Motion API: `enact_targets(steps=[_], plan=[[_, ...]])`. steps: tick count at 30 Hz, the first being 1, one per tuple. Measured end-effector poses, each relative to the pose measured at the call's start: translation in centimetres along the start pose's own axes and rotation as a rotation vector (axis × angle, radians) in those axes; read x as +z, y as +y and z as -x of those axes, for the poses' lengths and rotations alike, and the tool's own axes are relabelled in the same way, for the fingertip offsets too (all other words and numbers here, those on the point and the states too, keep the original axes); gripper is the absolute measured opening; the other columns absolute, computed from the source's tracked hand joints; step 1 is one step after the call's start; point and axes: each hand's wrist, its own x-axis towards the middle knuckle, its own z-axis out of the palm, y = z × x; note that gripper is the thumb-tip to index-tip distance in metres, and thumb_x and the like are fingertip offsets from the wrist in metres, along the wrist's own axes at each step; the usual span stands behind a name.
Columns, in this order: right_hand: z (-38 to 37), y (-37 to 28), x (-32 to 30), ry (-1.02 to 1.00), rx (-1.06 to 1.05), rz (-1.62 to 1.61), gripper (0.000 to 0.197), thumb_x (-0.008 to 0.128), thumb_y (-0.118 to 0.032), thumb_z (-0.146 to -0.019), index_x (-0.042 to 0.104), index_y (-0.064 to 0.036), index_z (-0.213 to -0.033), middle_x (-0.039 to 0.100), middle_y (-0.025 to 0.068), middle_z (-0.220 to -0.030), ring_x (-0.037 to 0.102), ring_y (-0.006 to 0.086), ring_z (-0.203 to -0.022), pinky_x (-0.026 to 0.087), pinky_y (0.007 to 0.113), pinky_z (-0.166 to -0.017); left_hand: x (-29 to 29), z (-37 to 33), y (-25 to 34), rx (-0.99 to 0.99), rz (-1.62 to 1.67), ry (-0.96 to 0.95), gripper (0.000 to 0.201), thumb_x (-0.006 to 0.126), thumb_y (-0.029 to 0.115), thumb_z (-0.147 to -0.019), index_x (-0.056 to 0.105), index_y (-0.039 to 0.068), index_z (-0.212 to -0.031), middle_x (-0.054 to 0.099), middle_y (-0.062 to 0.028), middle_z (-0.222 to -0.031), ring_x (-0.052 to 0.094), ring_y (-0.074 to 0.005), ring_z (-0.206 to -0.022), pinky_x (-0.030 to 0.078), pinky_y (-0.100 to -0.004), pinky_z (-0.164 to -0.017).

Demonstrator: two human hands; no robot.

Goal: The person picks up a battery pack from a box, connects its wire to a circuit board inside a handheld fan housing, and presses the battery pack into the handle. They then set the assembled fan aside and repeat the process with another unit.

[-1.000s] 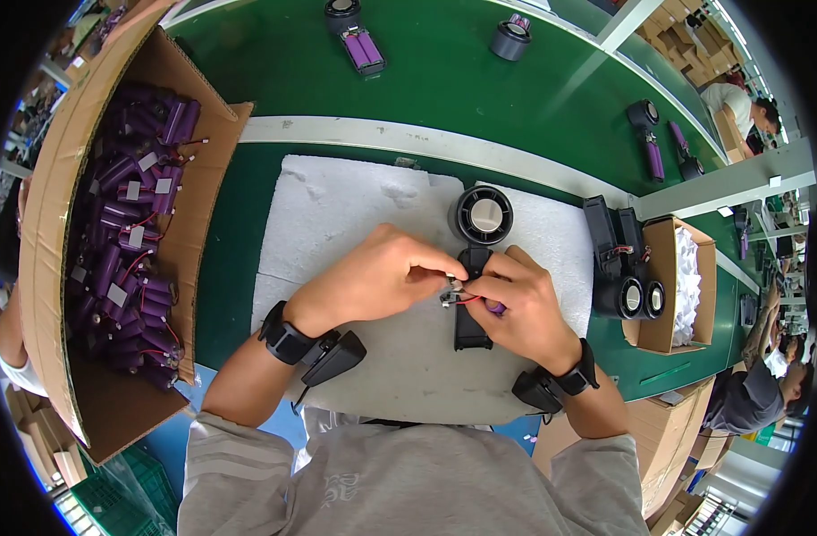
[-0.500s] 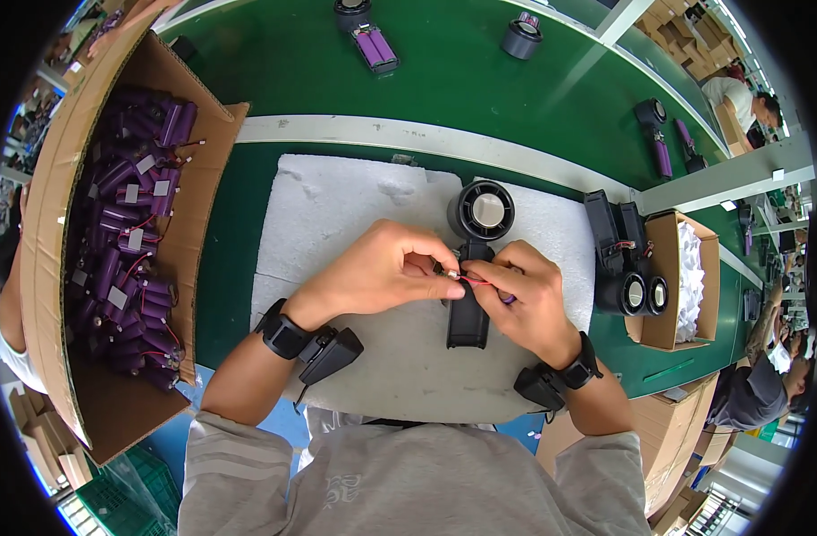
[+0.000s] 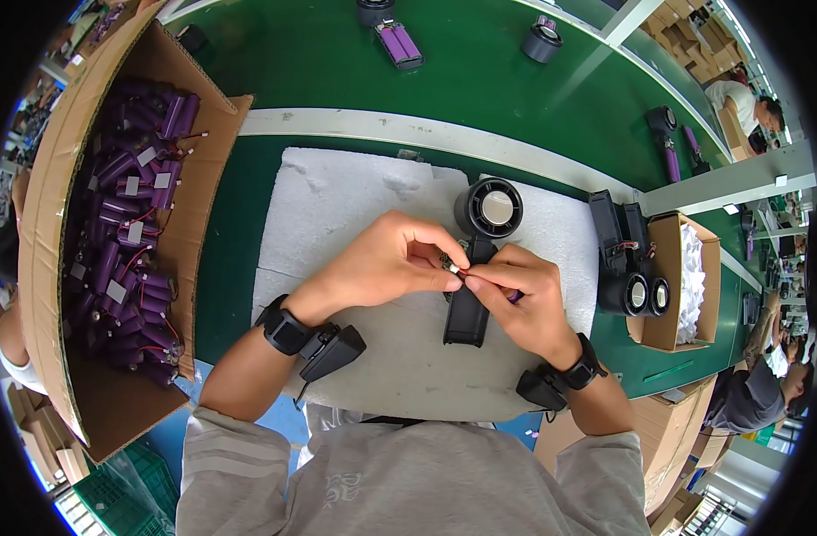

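Observation:
My left hand and my right hand meet over a black handheld fan that lies on a white foam pad, its round head pointing away from me. Between the fingertips of both hands I pinch a small connector with thin wires. A purple battery shows under the fingers of my right hand. Black bands sit on both wrists.
A big cardboard box full of purple batteries stands at the left. At the right are black fan parts and a small cardboard box with white wrapping. More fans and batteries lie on the green belt. Other people work at the right.
Both hands have shifted slightly up and together over the fan handle, and the fingertips now pinch the small connector closer to the fan's neck.

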Motion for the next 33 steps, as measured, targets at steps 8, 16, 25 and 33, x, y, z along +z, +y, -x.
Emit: enact_targets(steps=[8, 16, 25, 33], plan=[[-0.23, -0.04, -0.13, 0.016, -0.101, 0.030, 0.013, 0.073, 0.002, -0.076, 0.074, -0.0021, -0.089, 0.059, 0.0053, -0.067, 0.049, 0.0151, -0.055, 0.036, 0.028, -0.048, -0.39, -0.22, 0.72, -0.123, 0.083, -0.020, 0.031, 0.073, -0.005, -0.079, 0.065, -0.001, -0.109, 0.067, -0.0078, -0.099, 0.065, -0.0103, -0.083, 0.053, -0.0240, -0.075], [-0.13, 0.08, -0.11, -0.007, -0.101, 0.030, 0.014, 0.073, 0.003, -0.074, 0.073, -0.0013, -0.087, 0.059, 0.0065, -0.068, 0.051, 0.0172, -0.055, 0.038, 0.030, -0.048, -0.59, -0.25, 0.39, -0.100, 0.084, -0.009, 0.031, 0.073, -0.005, -0.079, 0.065, -0.001, -0.108, 0.067, -0.0074, -0.098, 0.065, -0.0109, -0.083, 0.054, -0.0244, -0.073], [-0.07, 0.02, -0.05, 0.033, -0.127, 0.109, 0.014, 0.073, 0.004, -0.073, 0.073, -0.0007, -0.086, 0.058, 0.0064, -0.067, 0.051, 0.0178, -0.055, 0.038, 0.030, -0.048, -0.25, -0.02, 0.90, -0.059, 0.039, 0.034, 0.030, 0.074, -0.007, -0.078, 0.066, -0.002, -0.106, 0.069, -0.0075, -0.094, 0.067, -0.0125, -0.085, 0.056, -0.0256, -0.076], [-0.04, -0.06, 0.17, 0.085, -0.191, 0.213, 0.015, 0.074, 0.004, -0.070, 0.073, -0.0014, -0.084, 0.057, 0.0056, -0.066, 0.052, 0.0185, -0.055, 0.040, 0.031, -0.048, 0.33, 0.13, 0.97, -0.051, -0.017, 0.099, 0.031, 0.074, -0.008, -0.077, 0.067, -0.002, -0.107, 0.070, -0.0074, -0.094, 0.066, -0.0112, -0.085, 0.056, -0.0254, -0.077]])
